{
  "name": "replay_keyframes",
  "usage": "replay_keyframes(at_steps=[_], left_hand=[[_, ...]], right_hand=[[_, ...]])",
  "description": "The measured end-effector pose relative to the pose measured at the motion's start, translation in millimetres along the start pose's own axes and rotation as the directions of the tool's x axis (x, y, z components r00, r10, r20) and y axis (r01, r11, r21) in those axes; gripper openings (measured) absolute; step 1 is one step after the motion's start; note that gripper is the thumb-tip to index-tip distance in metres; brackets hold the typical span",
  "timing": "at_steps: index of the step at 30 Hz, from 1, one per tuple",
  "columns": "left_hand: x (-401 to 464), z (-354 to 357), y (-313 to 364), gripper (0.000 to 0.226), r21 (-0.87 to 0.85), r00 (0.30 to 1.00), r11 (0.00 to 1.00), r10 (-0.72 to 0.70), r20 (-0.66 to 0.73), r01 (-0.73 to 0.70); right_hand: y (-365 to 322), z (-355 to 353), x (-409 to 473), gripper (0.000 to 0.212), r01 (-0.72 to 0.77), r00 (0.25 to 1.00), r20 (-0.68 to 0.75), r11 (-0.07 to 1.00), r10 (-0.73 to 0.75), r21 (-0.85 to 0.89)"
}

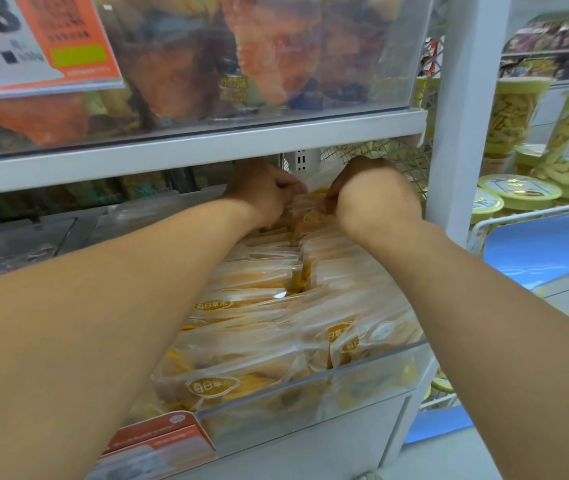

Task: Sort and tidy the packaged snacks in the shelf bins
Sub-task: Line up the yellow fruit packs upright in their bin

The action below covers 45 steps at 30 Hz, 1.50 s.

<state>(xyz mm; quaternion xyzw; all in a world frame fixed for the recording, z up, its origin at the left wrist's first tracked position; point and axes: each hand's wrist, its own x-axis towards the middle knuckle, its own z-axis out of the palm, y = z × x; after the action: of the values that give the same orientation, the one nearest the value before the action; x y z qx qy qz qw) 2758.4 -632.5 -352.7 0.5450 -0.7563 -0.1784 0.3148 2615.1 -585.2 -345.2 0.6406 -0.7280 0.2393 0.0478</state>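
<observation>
Here, both hands reach to the far end of the clear shelf bin [362, 372]: the left hand [264, 192] and right hand [369, 188] each pinch clear-wrapped yellow snack packs [259, 299] there. White shelving [189, 147] carries a second bin above; lidded tubs [518, 190] sit far right.

The snack packets [269, 327] are thin, glossy, see-through plastic film, crinkled; the bin [310, 393] holding them is clear, smooth hard plastic; the shelf board [207, 147] looks like matt white painted metal; the back panel [397, 157] is white wire mesh.
</observation>
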Motion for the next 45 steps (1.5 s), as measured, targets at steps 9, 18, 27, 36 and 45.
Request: replay_keyframes(at_steps=[9, 18, 27, 36, 45], left_hand=[[7, -8, -8, 0.009, 0.140, 0.978, 0.970, 0.189, 0.089, -0.200], [7, -10, -18, 0.017, 0.159, 0.957, 0.962, 0.183, 0.223, -0.221], [15, -5, -15, 0.028, 0.333, 0.961, 0.926, 0.089, 0.260, -0.176], [7, -19, -14, 0.019, 0.212, 0.947, 0.971, 0.034, 0.319, -0.107], [-15, -23, 0, 0.025, 0.248, 0.959, 0.958, 0.075, 0.272, -0.146]], right_hand=[[2, 10, 5, 0.040, 0.203, 0.979, -0.062, 0.970, -0.196, 0.137], [0, 6, 12, 0.033, 0.183, 0.971, 0.159, 0.983, -0.177, -0.024], [0, 9, 12, 0.039, 0.211, 0.962, 0.188, 0.977, -0.199, -0.046], [4, 17, 24, 0.034, 0.135, 0.955, 0.279, 0.984, -0.098, -0.114], [1, 7, 8, 0.034, 0.174, 0.967, 0.189, 0.985, -0.173, 0.013]])
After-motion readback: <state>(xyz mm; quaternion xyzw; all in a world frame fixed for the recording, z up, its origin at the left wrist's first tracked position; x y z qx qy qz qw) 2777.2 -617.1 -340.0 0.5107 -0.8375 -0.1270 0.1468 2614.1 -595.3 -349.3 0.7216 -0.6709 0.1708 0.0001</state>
